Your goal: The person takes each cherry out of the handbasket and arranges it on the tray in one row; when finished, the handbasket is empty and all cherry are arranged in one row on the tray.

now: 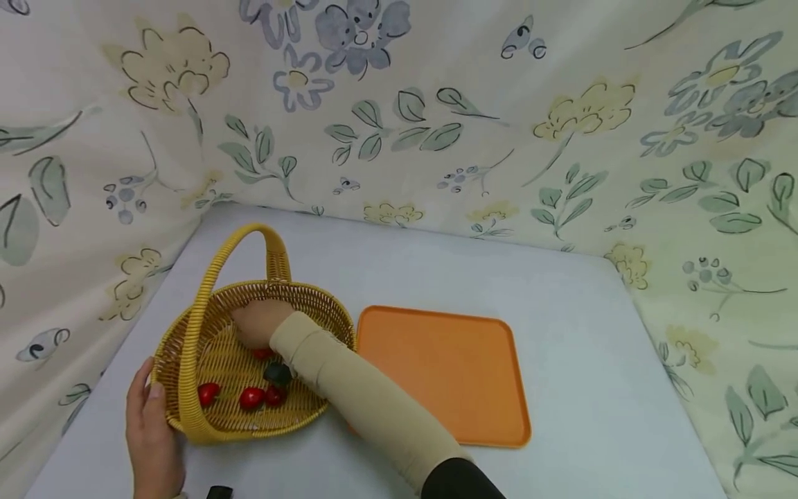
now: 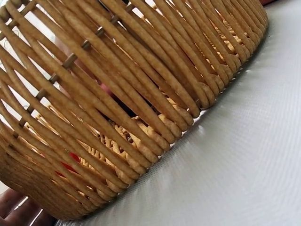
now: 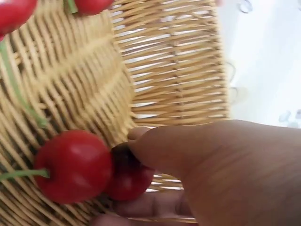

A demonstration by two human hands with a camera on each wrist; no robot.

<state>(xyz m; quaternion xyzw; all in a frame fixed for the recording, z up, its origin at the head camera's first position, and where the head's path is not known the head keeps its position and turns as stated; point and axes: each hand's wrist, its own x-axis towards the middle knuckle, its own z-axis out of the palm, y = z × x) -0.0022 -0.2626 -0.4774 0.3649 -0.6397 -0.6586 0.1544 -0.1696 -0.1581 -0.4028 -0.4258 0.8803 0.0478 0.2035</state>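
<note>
A yellow wicker basket (image 1: 243, 435) with a tall arched handle (image 1: 198, 326) stands at the left of the table. Several red cherries lie inside, among them one cherry (image 1: 252, 398) near the front wall. My right hand (image 1: 262, 322) reaches into the basket. Seen from the right wrist, its thumb and fingers pinch a dark red cherry (image 3: 129, 181), partly covered by the thumb. A brighter cherry (image 3: 75, 167) with a green stem touches it. Outside the basket, my left hand (image 1: 152, 433) rests against the left wall with fingers extended; only some fingertips show in the left wrist view.
Right of the basket, an orange tray (image 1: 442, 374) lies flat on the white table (image 1: 598, 360), partly behind the right sleeve (image 1: 368, 395). Floral cloth (image 1: 399, 166) hangs around the back and sides.
</note>
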